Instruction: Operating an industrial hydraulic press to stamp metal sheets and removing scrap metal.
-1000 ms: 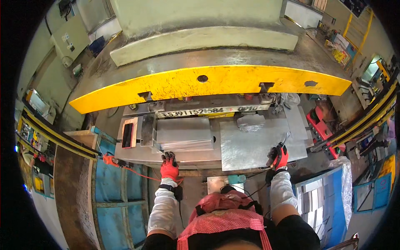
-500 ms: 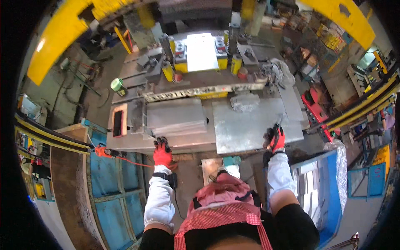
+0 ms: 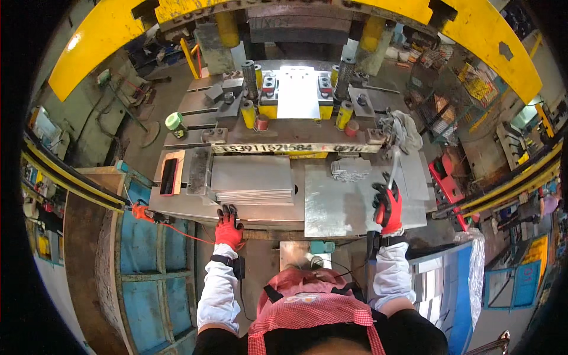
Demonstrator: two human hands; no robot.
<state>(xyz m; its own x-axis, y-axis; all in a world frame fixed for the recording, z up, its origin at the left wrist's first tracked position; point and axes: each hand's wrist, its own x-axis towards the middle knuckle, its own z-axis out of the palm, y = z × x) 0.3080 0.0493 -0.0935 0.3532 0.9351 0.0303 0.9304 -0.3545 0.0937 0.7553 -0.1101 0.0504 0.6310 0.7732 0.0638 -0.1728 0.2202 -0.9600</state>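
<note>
Head view: the left hand [image 3: 228, 229], loosely spread with nothing visibly gripped, is at the bench's [image 3: 171, 203] front edge; just beyond, the stack [image 3: 251, 174] lies lengthwise along that edge, well apart from the right hand [image 3: 388, 212], which is curled round a rod [image 3: 393, 170] pointing away, over the plate's [image 3: 325, 198] right side.

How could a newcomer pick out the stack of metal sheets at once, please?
Find the yellow beam across the top, then the metal table below it. On the table's left half, just beyond the red-gloved left hand, lies a grey rectangular stack. Its many layered edges set it apart from the broad flat sheet to its right.
</note>
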